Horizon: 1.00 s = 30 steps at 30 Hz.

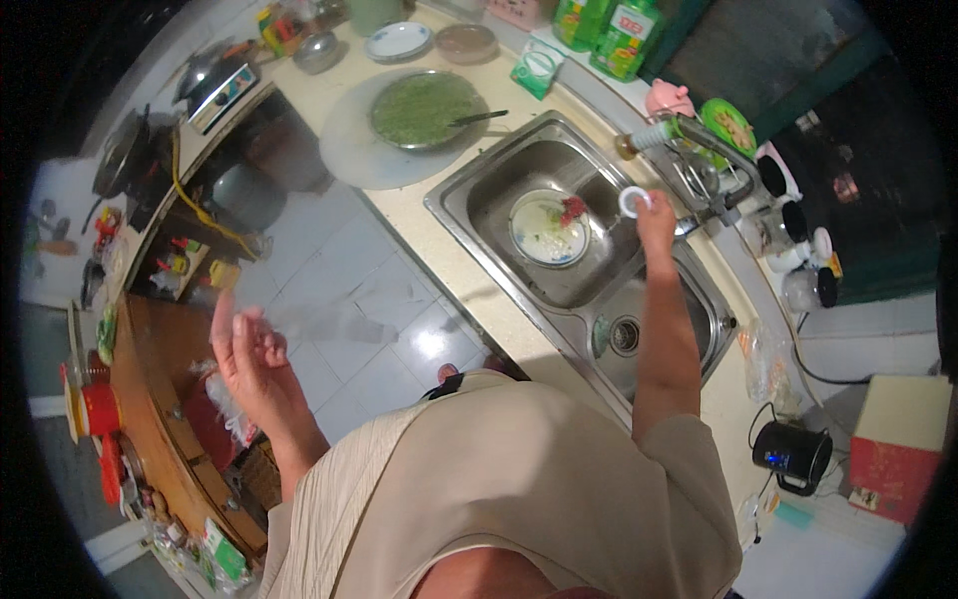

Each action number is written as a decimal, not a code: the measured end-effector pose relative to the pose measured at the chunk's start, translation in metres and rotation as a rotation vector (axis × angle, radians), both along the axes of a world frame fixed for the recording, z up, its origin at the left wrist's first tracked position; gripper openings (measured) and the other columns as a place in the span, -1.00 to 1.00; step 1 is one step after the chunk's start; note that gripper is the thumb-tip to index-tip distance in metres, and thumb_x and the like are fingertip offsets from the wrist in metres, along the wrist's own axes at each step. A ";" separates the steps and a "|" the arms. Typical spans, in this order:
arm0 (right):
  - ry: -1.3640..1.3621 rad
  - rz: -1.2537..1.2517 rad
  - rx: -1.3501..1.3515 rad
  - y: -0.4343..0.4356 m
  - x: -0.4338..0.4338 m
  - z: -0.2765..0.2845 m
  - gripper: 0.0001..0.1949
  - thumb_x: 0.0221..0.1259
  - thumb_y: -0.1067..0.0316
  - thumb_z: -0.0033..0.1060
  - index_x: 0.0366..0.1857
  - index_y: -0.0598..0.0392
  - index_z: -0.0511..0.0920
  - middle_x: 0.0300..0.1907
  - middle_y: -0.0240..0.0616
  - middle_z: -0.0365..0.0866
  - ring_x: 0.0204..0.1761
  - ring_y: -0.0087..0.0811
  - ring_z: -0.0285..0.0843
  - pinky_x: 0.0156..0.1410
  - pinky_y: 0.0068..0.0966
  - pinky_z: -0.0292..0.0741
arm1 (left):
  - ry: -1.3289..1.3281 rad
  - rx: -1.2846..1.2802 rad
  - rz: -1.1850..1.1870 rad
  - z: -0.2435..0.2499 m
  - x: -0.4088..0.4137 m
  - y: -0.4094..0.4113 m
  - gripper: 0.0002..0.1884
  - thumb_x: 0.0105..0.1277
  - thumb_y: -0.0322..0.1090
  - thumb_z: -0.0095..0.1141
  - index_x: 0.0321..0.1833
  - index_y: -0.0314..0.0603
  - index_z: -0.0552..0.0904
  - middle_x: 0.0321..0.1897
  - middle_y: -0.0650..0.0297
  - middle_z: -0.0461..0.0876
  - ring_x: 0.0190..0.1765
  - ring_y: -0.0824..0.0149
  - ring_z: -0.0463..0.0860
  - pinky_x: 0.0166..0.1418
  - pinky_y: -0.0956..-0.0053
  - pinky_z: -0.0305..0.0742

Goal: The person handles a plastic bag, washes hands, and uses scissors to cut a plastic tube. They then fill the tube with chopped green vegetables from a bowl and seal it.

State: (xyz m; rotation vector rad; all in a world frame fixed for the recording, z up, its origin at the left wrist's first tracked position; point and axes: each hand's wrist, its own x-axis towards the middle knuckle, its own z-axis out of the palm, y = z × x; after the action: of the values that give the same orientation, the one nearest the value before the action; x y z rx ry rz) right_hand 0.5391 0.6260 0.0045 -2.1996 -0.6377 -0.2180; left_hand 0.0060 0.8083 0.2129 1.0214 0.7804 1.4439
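Observation:
My right hand (656, 221) is stretched out over the sink, its fingers closed on a small white ring-shaped thing (635, 203) near the faucet (715, 146). Below and to its left, a plate (542, 251) lies in the larger basin of the stainless-steel sink (479, 269). Green and pale scraps are on the plate, and a red clump (573, 210) is at its edge. My left hand (251, 356) is raised on the left above the floor, index finger and thumb out, the other fingers curled. Nothing is clearly seen in it; a faint pale blur is beside it.
A metal pan of green food (419, 105) with a dark-handled utensil rests on a round translucent board (344, 161). Green detergent bottles (625, 41) stand behind the sink. A black electric kettle (792, 453) is on the right. Wooden cabinets (165, 374) line the left.

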 end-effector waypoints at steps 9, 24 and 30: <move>0.180 -0.010 -0.021 0.015 0.003 0.023 -0.80 0.18 0.23 0.34 -0.23 0.08 0.59 -0.31 -0.19 0.71 -0.23 -0.35 0.68 -0.14 -0.36 0.57 | -0.038 -0.176 -0.024 -0.012 -0.001 0.010 -0.53 0.45 -0.29 0.10 0.36 -0.29 0.39 -0.12 0.29 0.65 -0.19 0.61 0.52 -0.15 0.68 0.44; 0.262 0.475 -0.423 0.008 -0.090 -0.005 -0.84 0.37 0.31 0.17 -0.11 0.12 0.52 -0.32 -0.29 0.69 -0.33 -0.46 0.69 -0.28 -0.52 0.58 | -0.182 -0.189 -0.159 -0.017 -0.001 0.035 -0.39 0.38 -0.42 0.13 0.48 -0.12 0.25 0.03 0.22 0.57 -0.11 0.46 0.63 -0.06 0.60 0.63; 0.761 0.467 0.139 0.029 -0.125 0.006 -0.86 0.34 0.40 0.19 -0.10 0.14 0.54 -0.35 -0.30 0.69 -0.39 -0.53 0.67 -0.39 -0.57 0.53 | -0.065 -0.241 -0.148 -0.014 0.028 0.022 -0.47 0.39 -0.40 0.14 0.40 -0.07 0.34 0.04 0.20 0.61 -0.17 0.51 0.61 -0.16 0.68 0.57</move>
State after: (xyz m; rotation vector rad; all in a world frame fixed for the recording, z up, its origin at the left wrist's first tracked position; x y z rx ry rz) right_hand 0.4140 0.6554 0.0109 -1.7417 -0.6391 0.7574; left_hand 0.0339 0.8307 0.1989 0.8255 0.7936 1.2180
